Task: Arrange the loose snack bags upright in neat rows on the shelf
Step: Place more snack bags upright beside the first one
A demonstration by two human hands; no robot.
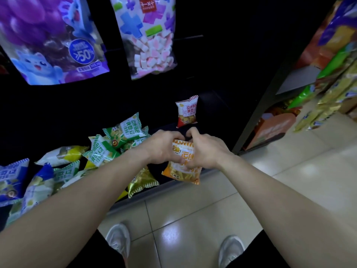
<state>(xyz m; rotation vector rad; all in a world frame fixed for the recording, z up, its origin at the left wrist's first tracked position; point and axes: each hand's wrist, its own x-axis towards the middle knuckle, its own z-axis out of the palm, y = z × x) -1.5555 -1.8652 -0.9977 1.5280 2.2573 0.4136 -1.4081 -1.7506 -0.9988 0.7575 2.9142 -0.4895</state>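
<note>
Two hands on one orange snack bag (182, 172) | left hand (164, 147) grips its 9 o'clock side | right hand (207, 151) grips 3 o'clock side | bag at shelf (164, 189) front edge | red bag (187, 111) upright at 12 o'clock | green bags (116, 140) heaped at 9 o'clock

Dim overall. Shelf (222, 105) interior near black, back lost in shadow. Floor tiles (251, 190) below shelf brightest; soft white glare patches between my shoes (117, 240), light from overhead. My forearms (87, 192) evenly lit, no hard shadows. Orange bag (183, 165) at shelf front sharp, print readable. Packets (328, 93) right of shelf smeared, out of focus. Hanging bags (146, 35) above shelf stretched by wide-angle bend.
</note>
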